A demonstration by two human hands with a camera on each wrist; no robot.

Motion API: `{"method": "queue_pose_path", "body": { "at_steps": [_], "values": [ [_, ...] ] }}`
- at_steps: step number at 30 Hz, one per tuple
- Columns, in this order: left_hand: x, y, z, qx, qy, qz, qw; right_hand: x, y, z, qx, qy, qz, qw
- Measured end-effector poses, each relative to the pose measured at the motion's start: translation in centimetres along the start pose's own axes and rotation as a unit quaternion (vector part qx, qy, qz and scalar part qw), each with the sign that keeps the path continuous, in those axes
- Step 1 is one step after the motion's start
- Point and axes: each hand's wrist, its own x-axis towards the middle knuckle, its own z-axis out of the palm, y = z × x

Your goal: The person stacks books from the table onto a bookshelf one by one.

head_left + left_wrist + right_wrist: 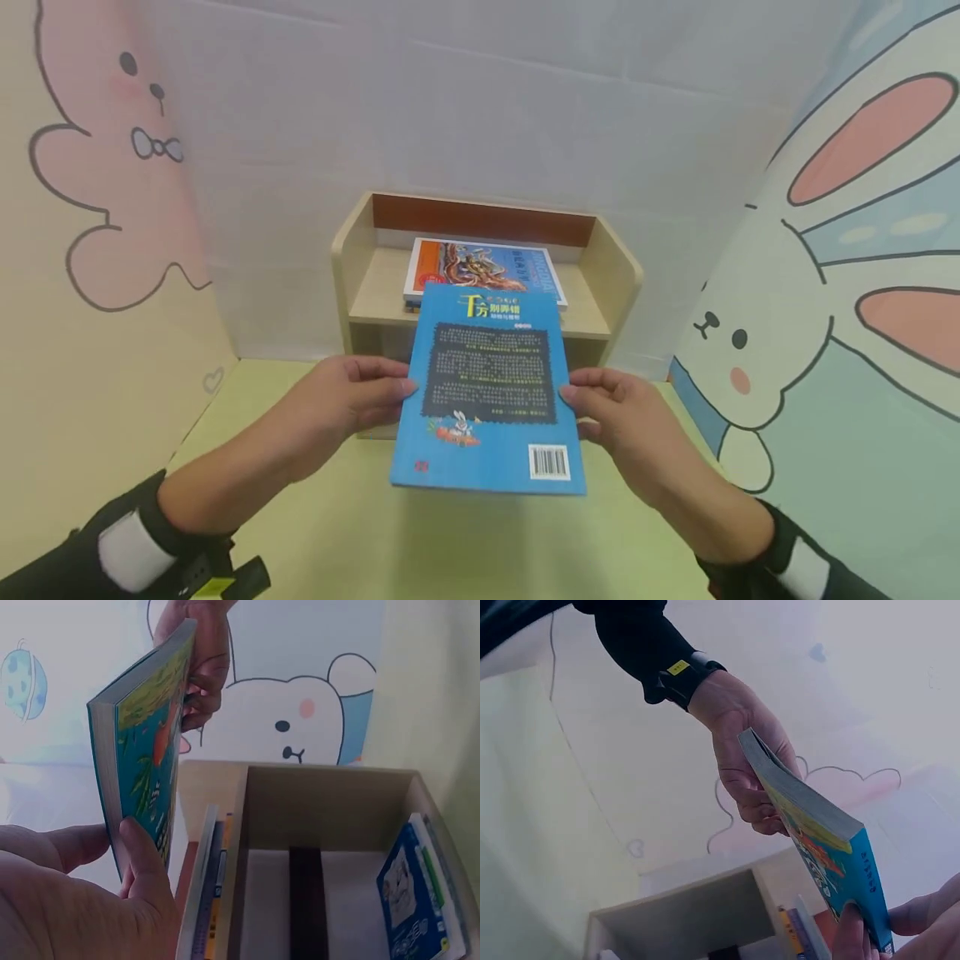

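A blue paperback book (487, 471) is held up in front of a small wooden shelf (622, 267), its back cover with a dark text panel and barcode toward the head camera. My left hand (356, 390) pinches its left edge, thumb on top. At the right edge my right hand (622, 408) pinches it the same way. In the left wrist view the colourful cover of the book (150, 750) and its page edges show. From the right wrist, the book's spine (866, 877) is visible beside the right thumb and fingers.
Behind the held book, several books (495, 262) lie stacked on the upper shelf board. The lower compartment holds a dark blue book (411, 900) against one side, with others beside it. Walls with cartoon animals stand left and right, around a pale green surface (480, 550).
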Motion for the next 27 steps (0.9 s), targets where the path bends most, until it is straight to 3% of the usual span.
{"method": "queue_pose_path", "body": {
  "at_steps": [4, 12, 20, 27],
  "values": [
    [2.3, 2.6, -1.1, 0.023, 0.016, 0.01, 0.9996, 2.6, -2.3, -0.3, -0.009, -0.011, -0.026, 0.9996],
    [6.2, 6.1, -2.5, 0.084, 0.05, 0.026, 0.9949, 7.3, -5.0, -0.5, -0.051, 0.006, -0.015, 0.9986],
    [9.6, 7.7, -3.0, 0.096, 0.072, 0.038, 0.9921, 10.9, -6.5, -0.4, -0.046, 0.016, -0.022, 0.9986],
    [11.1, 7.9, -3.8, 0.126, 0.078, 0.026, 0.9886, 13.8, -6.6, 0.2, -0.036, 0.015, -0.017, 0.9991]
  ]
}}
